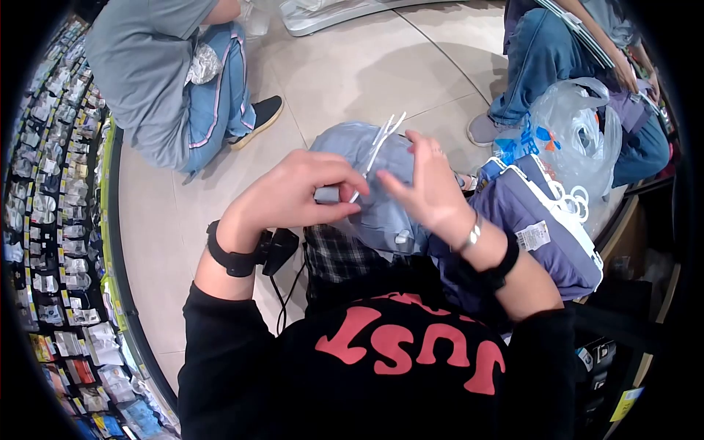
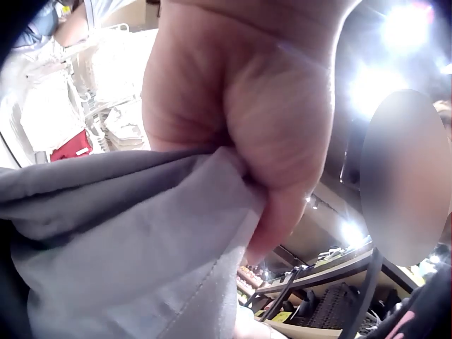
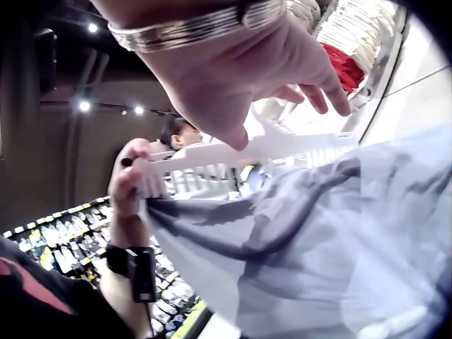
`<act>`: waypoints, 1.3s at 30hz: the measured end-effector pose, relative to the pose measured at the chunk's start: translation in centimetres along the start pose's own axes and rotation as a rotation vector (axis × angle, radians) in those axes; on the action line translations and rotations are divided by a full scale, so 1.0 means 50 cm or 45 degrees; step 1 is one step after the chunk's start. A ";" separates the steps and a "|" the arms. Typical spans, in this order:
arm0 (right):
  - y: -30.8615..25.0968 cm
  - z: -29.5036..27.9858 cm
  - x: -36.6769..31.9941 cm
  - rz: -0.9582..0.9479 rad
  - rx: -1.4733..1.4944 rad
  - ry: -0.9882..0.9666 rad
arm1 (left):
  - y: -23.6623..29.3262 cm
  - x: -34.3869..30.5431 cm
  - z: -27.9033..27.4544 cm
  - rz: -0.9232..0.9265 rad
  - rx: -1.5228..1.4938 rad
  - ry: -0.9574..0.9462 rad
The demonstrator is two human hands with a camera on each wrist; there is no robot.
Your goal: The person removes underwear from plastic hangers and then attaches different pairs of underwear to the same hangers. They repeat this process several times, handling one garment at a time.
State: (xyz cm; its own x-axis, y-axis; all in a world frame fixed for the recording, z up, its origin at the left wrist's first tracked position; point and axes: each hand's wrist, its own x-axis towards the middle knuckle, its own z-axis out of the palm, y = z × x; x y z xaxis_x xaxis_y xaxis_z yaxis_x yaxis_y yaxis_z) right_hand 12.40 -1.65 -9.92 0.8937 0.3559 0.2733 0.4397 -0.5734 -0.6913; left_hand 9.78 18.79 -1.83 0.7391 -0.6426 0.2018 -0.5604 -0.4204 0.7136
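Note:
A grey-blue garment [image 1: 345, 143] hangs over my lap from a white plastic hanger [image 1: 375, 150]. My left hand [image 1: 312, 187] pinches the near end of the hanger together with the cloth's edge. In the left wrist view, folds of the grey cloth [image 2: 141, 247] run out from under that hand [image 2: 240, 106], whose fingertips are mostly hidden. My right hand [image 1: 433, 187] hovers beside the hanger with its fingers spread. In the right wrist view, the thumb of this hand [image 3: 233, 85] is close over the hanger bar [image 3: 247, 148], and the cloth drapes below.
Purple garments on white hangers [image 1: 543, 220] lie piled to my right. Beyond them are a clear plastic bag [image 1: 576, 125] and a crouching person in jeans [image 1: 539, 59]. Another person in a grey shirt [image 1: 147, 81] crouches at front left. Racks of small goods [image 1: 66, 220] line the left.

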 end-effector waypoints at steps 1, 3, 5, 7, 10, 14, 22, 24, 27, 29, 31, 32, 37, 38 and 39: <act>-0.038 -0.023 -0.019 -0.048 0.064 0.008 | 0.000 0.002 0.000 0.007 0.014 0.018; -0.099 -0.048 -0.046 -0.138 0.258 -0.162 | 0.003 0.005 0.005 0.010 0.016 0.037; -0.115 -0.038 -0.054 -0.176 0.404 -0.155 | 0.005 0.012 0.011 0.012 -0.008 0.035; -0.109 -0.006 -0.060 -0.158 0.505 -0.055 | 0.006 0.018 0.017 0.048 0.036 0.058; -0.087 0.046 -0.076 -0.062 0.679 0.099 | 0.015 0.023 0.020 0.037 0.068 0.120; -0.070 0.085 -0.084 -0.154 0.872 0.242 | 0.020 0.023 0.026 -0.034 0.040 0.180; -0.059 0.099 -0.085 -0.211 1.014 0.271 | 0.017 0.019 0.039 -0.056 0.016 0.159; -0.061 0.089 -0.086 -0.252 0.893 0.265 | 0.013 0.015 0.043 -0.079 0.007 0.151; -0.052 0.077 -0.086 -0.256 0.783 0.226 | 0.006 0.013 0.047 -0.089 0.002 0.147; -0.047 0.076 -0.085 -0.213 0.748 0.222 | 0.004 0.013 0.050 -0.085 0.010 0.142; -0.047 0.077 -0.083 -0.146 0.728 0.248 | 0.000 0.014 0.052 -0.116 0.015 0.135; -0.047 0.075 -0.083 -0.128 0.707 0.241 | -0.001 0.014 0.052 -0.131 0.019 0.130; -0.050 0.063 -0.084 -0.054 0.694 0.237 | 0.006 0.009 0.049 -0.258 -0.009 0.032; -0.050 0.062 -0.085 -0.041 0.681 0.239 | 0.008 0.006 0.049 -0.283 -0.005 0.014; -0.051 0.060 -0.085 -0.029 0.669 0.241 | 0.007 0.003 0.050 -0.263 -0.039 0.014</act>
State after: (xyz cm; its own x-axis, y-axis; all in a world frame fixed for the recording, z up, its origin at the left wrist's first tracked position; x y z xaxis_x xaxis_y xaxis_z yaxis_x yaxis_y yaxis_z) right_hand 7.21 0.52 -11.35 0.9063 0.1970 0.3739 0.3987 -0.1051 -0.9110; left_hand 8.74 16.94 -3.24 0.8414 -0.5375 0.0560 -0.3846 -0.5228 0.7607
